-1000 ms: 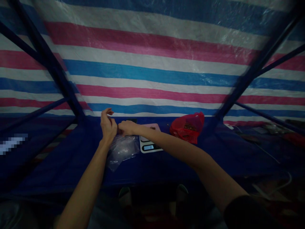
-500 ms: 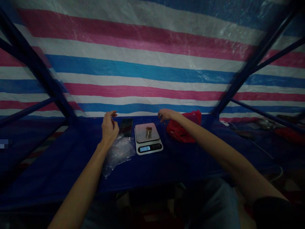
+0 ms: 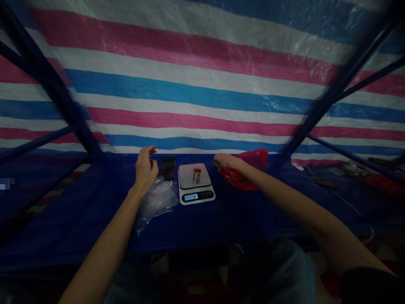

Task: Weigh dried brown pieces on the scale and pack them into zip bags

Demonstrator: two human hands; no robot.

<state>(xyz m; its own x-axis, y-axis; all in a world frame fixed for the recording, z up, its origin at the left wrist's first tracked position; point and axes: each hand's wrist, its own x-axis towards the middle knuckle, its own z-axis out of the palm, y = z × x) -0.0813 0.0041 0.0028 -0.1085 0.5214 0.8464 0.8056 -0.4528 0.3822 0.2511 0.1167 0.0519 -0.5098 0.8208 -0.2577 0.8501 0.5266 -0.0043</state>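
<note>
Currently, the right grip point(image 3: 225, 161) is curled at the edge of the red bag point(image 3: 238, 180), right of the scale point(image 3: 190, 183); whether it pinches anything cannot be told. Left of the scale, the left grip point(image 3: 146, 168) has thumb and fingers loosely parted beside a dark phone point(image 3: 167, 167). Small brownish pieces point(image 3: 196, 171) sit on the scale's plate, between both grips. The red bag's contents are hidden; clear plastic bags point(image 3: 158, 200) lie flat left of the scale.
</note>
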